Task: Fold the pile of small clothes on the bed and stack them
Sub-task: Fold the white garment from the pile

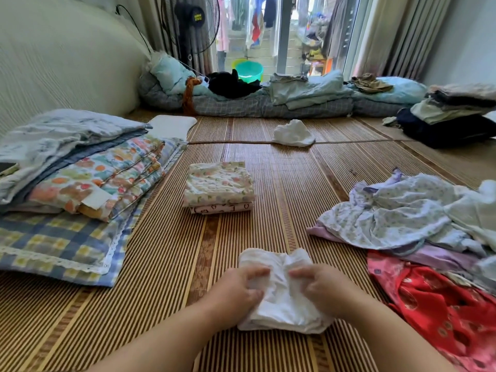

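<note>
Crinkled white cloth garment, ribbed woven mat

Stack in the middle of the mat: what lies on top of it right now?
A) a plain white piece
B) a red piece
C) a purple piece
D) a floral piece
D: the stack is topped by a folded floral piece, while the white garment is on the mat nearer the camera, gripped by the left hand and right hand.
</note>
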Demonstrator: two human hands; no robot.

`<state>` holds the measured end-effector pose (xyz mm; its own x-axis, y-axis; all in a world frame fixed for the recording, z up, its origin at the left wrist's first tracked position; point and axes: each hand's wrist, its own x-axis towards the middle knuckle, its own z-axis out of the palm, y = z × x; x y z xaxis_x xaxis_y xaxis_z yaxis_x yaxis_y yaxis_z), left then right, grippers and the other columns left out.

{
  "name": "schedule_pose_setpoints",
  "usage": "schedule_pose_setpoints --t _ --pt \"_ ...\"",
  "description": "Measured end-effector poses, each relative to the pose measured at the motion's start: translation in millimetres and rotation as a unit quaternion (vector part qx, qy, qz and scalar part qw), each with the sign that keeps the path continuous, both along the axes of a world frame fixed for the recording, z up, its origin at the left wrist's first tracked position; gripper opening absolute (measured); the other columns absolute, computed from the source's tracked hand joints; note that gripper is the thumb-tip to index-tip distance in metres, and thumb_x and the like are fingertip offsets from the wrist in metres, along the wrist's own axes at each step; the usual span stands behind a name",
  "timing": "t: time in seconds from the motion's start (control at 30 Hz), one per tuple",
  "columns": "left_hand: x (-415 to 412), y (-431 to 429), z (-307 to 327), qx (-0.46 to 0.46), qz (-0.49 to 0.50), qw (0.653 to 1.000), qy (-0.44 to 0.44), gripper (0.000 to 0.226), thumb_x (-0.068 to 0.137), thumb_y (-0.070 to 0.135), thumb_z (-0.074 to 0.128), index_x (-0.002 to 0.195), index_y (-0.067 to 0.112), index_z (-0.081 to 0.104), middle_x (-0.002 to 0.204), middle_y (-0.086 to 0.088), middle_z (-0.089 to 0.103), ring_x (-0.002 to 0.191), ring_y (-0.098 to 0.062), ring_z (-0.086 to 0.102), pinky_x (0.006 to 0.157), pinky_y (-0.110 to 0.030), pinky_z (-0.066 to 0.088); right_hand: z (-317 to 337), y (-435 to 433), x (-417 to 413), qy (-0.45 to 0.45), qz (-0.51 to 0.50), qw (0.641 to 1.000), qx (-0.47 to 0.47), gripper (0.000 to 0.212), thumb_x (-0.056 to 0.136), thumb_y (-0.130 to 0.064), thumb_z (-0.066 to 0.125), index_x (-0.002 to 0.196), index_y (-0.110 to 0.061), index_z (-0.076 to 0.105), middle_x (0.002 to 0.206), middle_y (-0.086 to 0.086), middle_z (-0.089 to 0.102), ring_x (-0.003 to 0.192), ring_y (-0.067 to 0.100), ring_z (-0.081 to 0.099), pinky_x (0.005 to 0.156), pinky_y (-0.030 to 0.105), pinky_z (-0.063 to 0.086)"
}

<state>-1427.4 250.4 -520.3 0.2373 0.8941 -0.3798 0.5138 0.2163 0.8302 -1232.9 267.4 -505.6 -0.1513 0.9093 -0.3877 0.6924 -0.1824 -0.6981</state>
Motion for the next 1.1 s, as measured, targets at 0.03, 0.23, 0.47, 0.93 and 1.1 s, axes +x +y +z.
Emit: schedule_pose_setpoints --t 0.03,0.23,0.47,0.93,1.1 --pt "-1 5 -2 0.022 0.004 0.999 0.025 0.049 0.093 0.017 0.058 0.134 0.041 0.048 0.126 -0.001 0.047 0.077 -0.016 0.063 0.062 -0.019 0.053 3 0 0 0.004 0.002 1.0 -0.008 0.046 0.091 -0.006 0.052 0.127 -0.035 0.058 0.116 -0.009 0.052 0.083 0.011 0.064 0.059 0.015 0.049" --pt "-48 73 37 0.133 0.055 0.988 0.057 0.066 0.087 0.01 0.062 0.144 0.032 0.037 0.128 -0.003 0.046 0.078 -0.018 0.062 0.059 -0.021 0.056 42 53 -35 0.078 -0.013 0.995 0.059 0.062 0.081 0.002 0.065 0.131 -0.033 0.055 0.136 0.008 0.044 0.078 0.024 0.069 0.064 0.03 0.06" --pt "-115 185 87 0.262 0.116 0.954 0.089 0.069 0.086 0.01 0.063 0.147 0.025 0.035 0.118 -0.011 0.046 0.077 -0.023 0.062 0.055 -0.025 0.056 85 187 -116 -0.039 0.066 0.972 0.223 0.084 0.081 -0.002 0.065 0.15 -0.03 0.026 0.141 0.007 0.042 0.11 0.025 0.055 0.092 0.037 0.053" --pt "-138 265 5 0.122 0.053 0.901 0.414 0.083 0.087 0.056 0.041 0.154 0.027 0.003 0.161 0.0 -0.012 0.146 -0.034 -0.009 0.115 -0.058 0.007 -3 286 -143 -0.312 0.141 0.923 0.174 0.083 0.09 -0.047 0.05 0.152 -0.034 -0.003 0.16 0.007 -0.012 0.147 0.035 0.004 0.114 0.063 0.008" --pt "-112 229 18 0.242 0.058 0.883 0.398 0.08 0.089 0.061 0.039 0.153 0.029 0.002 0.161 0.005 -0.006 0.147 -0.027 -0.008 0.117 -0.056 0.002 6 246 -118 -0.268 0.086 0.925 0.255 0.078 0.091 -0.057 0.043 0.152 -0.035 -0.001 0.162 0.004 -0.007 0.148 0.028 0.002 0.113 0.061 0.007"
